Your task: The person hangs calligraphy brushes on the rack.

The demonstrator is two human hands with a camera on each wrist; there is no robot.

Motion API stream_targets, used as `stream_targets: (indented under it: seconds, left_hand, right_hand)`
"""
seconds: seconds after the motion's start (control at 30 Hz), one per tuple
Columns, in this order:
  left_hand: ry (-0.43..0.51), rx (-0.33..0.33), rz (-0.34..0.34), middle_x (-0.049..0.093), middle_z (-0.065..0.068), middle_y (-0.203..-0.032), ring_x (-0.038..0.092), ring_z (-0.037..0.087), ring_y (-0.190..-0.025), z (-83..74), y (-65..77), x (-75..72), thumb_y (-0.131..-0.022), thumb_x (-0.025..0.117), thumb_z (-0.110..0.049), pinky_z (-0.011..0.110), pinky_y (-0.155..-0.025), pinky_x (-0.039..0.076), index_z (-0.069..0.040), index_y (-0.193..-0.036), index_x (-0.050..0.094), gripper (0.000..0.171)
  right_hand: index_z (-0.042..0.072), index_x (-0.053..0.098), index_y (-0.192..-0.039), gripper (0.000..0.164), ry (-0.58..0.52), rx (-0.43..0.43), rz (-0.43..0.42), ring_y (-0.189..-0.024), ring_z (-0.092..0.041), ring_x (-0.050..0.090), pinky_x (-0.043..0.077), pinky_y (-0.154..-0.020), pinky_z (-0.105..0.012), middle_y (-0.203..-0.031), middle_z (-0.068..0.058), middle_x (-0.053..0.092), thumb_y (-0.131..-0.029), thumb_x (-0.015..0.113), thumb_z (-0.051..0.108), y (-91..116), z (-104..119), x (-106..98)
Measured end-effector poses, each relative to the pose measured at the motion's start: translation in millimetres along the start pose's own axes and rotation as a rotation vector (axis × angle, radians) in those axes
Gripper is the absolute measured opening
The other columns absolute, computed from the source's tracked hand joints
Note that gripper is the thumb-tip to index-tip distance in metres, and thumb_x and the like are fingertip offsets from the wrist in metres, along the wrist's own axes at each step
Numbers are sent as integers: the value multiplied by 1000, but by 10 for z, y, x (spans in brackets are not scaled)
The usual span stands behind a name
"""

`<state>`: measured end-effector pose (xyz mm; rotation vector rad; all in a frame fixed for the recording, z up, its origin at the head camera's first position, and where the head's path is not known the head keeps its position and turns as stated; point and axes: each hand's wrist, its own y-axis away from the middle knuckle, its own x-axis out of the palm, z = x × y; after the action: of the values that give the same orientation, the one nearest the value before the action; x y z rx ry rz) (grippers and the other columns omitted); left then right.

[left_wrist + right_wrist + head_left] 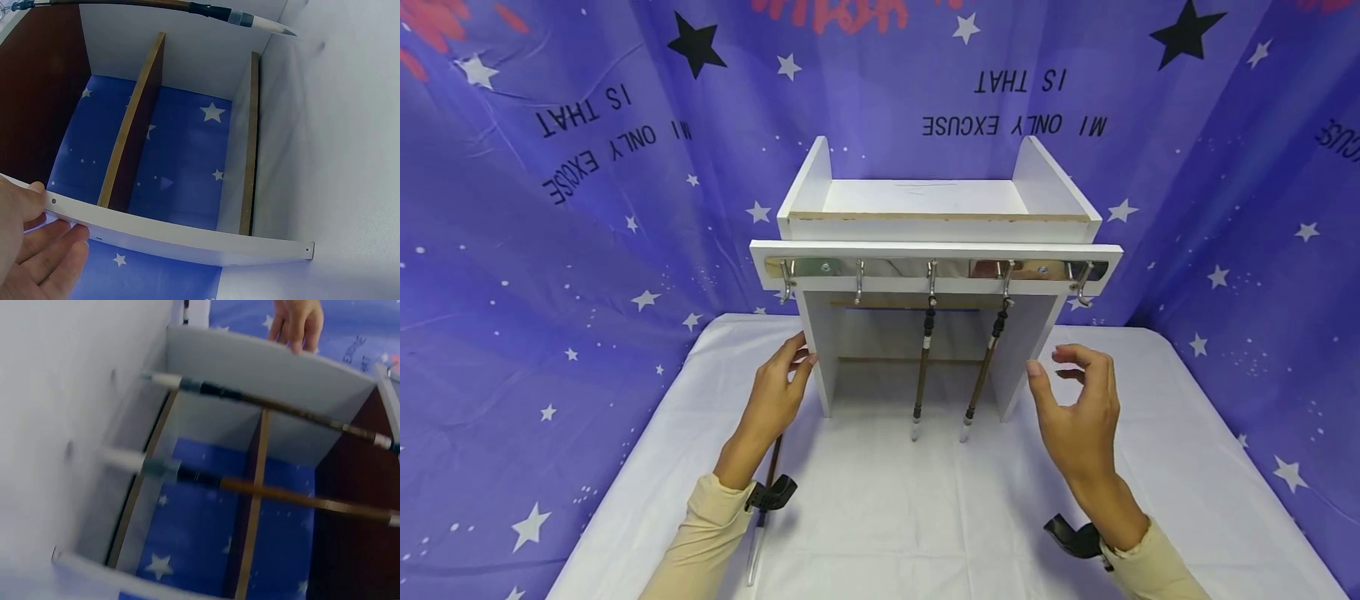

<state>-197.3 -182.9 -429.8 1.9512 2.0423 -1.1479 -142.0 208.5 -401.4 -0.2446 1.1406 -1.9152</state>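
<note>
Rack (940, 231) stands centre in the head view, between the hands: left hand (775, 387) pinching its side panel (822, 342), right hand (1081, 408) apart, thumb and fingers wide. It looks light and stiff, best gripped by both sides. Left-wrist view: at lower left, thumb and fingers straddle the panel's edge. Right-wrist view: two brushes (275, 491) cross the middle, probably light, with delicate tips (167, 380).

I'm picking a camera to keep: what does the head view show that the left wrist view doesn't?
Only the head view shows the right hand, the upper tray and a thin brown stick by the left sleeve.

Only the left wrist view shows white stars through the open back and a small hole in the panel edge.

Both show the left hand touching the shelf, and a hanging brush.
</note>
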Motion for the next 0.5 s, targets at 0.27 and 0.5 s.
stream_targets:
  seconds: [0.27,0.5]
  left_hand:
    - [-2,5,-2,65,21,-141,67,37,-124,4,1,-4,-110,58,-14,51,-103,58,0,-149,54,42]
    - [-4,0,4,64,21,-142,68,38,-124,13,1,-4,-111,58,-16,52,-103,58,0,-150,53,43]
  right_hand:
    - [3,49,-151,62,114,223,200,-129,-35,62,47,-100,-11,-145,-15,59,-99,75,22,-58,-300,-129]
    - [4,47,-154,64,141,256,366,-133,-37,60,54,-103,-54,-150,-16,56,-101,73,28,-100,-452,-135]
